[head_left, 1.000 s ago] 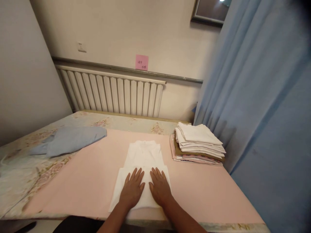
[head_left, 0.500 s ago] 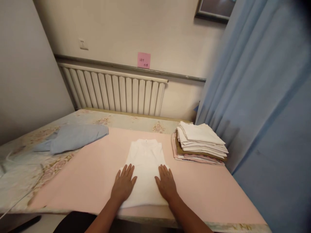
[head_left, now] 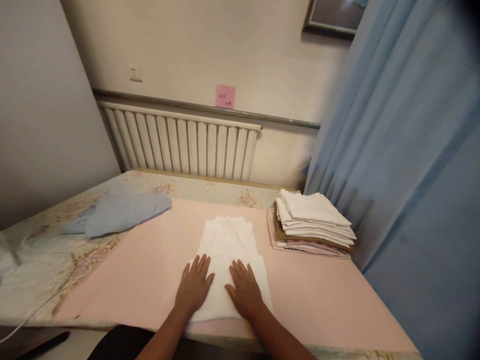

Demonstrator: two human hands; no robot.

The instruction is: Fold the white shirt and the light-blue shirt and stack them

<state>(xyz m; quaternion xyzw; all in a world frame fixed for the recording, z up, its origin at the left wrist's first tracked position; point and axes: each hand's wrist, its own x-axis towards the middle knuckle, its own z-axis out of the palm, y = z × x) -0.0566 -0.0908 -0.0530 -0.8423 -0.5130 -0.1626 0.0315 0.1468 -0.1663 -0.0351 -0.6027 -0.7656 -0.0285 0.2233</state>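
Note:
A white folded shirt (head_left: 228, 245) lies flat on the pink cloth (head_left: 150, 265), its collar end toward the wall. My left hand (head_left: 194, 285) rests palm down along the shirt's left side, fingers spread. Farther in from the right edge, my right hand (head_left: 245, 287) also presses flat on the shirt, fingers stretched out and thumb apart. Neither hand grips the fabric. Parts of the shirt beneath both palms are hidden.
On the right stands a stack of folded garments (head_left: 313, 220), mostly white. A light blue garment (head_left: 123, 212) lies at the left on the floral tablecloth (head_left: 195, 184). A blue curtain (head_left: 405, 165) hangs along the right side; behind the table is a radiator (head_left: 187, 145).
My right hand has slid left across the shirt, from its right edge toward the middle. My left hand stays on the left side. The view has shifted slightly.

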